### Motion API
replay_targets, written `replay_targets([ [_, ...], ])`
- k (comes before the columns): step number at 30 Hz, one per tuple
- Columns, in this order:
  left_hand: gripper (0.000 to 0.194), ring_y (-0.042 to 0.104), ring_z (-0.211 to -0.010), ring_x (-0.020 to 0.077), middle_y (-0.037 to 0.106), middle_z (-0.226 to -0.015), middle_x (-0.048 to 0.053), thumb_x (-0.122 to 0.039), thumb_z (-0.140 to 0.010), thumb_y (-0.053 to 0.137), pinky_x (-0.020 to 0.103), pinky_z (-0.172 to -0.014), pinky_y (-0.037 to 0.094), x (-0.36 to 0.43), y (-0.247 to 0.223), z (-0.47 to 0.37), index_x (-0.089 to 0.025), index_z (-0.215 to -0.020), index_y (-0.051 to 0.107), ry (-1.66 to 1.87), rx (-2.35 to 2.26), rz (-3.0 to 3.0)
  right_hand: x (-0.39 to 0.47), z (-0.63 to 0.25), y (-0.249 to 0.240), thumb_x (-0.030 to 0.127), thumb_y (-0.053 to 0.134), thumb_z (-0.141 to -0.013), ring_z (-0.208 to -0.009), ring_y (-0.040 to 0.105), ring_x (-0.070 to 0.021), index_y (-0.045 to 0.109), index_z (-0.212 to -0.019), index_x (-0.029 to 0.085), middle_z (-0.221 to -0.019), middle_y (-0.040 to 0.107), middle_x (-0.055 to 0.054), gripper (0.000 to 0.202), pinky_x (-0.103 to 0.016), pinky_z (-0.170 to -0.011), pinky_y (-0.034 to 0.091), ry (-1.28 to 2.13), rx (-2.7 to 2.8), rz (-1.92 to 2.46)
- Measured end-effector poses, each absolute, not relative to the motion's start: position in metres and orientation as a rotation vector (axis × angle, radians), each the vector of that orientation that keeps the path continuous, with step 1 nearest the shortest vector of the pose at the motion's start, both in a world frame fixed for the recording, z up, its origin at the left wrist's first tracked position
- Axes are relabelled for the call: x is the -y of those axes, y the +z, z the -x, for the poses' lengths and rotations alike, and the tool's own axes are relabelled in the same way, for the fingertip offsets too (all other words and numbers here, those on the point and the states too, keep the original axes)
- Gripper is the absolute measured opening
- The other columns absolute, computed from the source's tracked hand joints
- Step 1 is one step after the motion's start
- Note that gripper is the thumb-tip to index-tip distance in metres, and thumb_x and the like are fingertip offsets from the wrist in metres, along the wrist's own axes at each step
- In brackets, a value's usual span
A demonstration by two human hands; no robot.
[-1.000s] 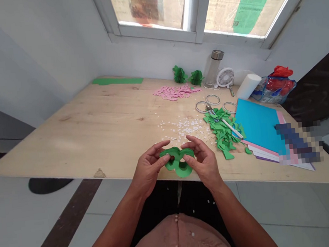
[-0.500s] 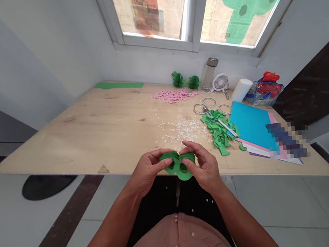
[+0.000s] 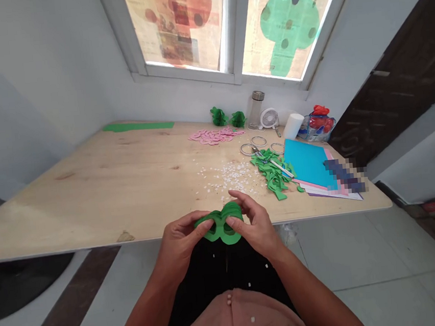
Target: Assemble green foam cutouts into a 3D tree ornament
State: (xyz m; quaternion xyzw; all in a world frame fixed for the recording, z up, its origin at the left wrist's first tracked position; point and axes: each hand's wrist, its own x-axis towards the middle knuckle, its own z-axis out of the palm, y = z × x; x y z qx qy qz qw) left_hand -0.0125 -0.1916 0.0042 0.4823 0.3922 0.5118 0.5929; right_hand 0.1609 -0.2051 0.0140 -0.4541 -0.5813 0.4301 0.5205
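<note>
Window (image 3: 234,38) shows more than before; left hand (image 3: 180,241) and right hand (image 3: 257,226) still pinch green paper (image 3: 230,239) tight.

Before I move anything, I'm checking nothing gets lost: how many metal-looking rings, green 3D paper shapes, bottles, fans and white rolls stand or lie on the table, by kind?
Metal-looking rings: 3
Green 3D paper shapes: 2
Bottle: 1
Fan: 1
White roll: 1
Total: 8
</note>
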Motion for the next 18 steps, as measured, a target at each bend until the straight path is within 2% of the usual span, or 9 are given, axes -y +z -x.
replay_targets([
  [4,0.015,0.064,-0.075,0.0168,0.072,-0.081,0.002,-0.028,-0.069,0.075,0.023,-0.068,0.051,0.197,0.0,0.019,-0.019,-0.08,0.072,1.168,-0.908,-1.115,0.213,-0.155,0.011,0.031,0.067,-0.074,-0.086,0.059,-0.0172,0.066,-0.102,0.02,-0.095,0.065,-0.004,0.03,-0.025,-0.069,0.052,1.031,1.362,1.149],
  [7,0.024,0.065,-0.077,0.0197,0.072,-0.083,0.005,-0.033,-0.065,0.077,0.026,-0.069,0.053,0.202,0.002,0.024,-0.018,-0.084,0.073,1.107,-0.931,-1.122,0.219,-0.151,0.013,0.03,0.066,-0.074,-0.08,0.059,-0.0164,0.068,-0.092,0.019,-0.088,0.066,-0.004,0.021,-0.022,-0.058,0.05,0.984,1.372,1.184],
  [10,0.032,0.065,-0.078,0.021,0.073,-0.086,0.005,-0.035,-0.059,0.08,0.026,-0.067,0.053,0.207,0.006,0.025,-0.019,-0.085,0.073,1.092,-0.972,-1.123,0.225,-0.148,0.016,0.028,0.065,-0.074,-0.078,0.061,-0.0158,0.069,-0.089,0.019,-0.084,0.068,-0.003,0.017,-0.023,-0.063,0.051,0.903,1.424,1.191],
  [13,0.026,0.064,-0.071,0.0195,0.073,-0.079,0.004,-0.036,-0.059,0.08,0.026,-0.066,0.052,0.213,0.011,0.022,-0.019,-0.078,0.073,1.118,-1.035,-1.146,0.23,-0.146,0.02,0.026,0.063,-0.075,-0.078,0.063,-0.0161,0.069,-0.086,0.019,-0.082,0.07,-0.003,0.014,-0.025,-0.069,0.051,0.816,1.486,1.197],
  [18,0.021,0.063,-0.069,0.0202,0.072,-0.075,0.003,-0.036,-0.06,0.079,0.027,-0.064,0.052,0.22,0.011,0.016,-0.02,-0.072,0.073,1.175,-1.057,-1.215,0.236,-0.146,0.022,0.024,0.062,-0.075,-0.077,0.065,-0.0169,0.07,-0.081,0.021,-0.078,0.071,-0.002,0.01,-0.026,-0.069,0.05,0.692,1.539,1.213],
])
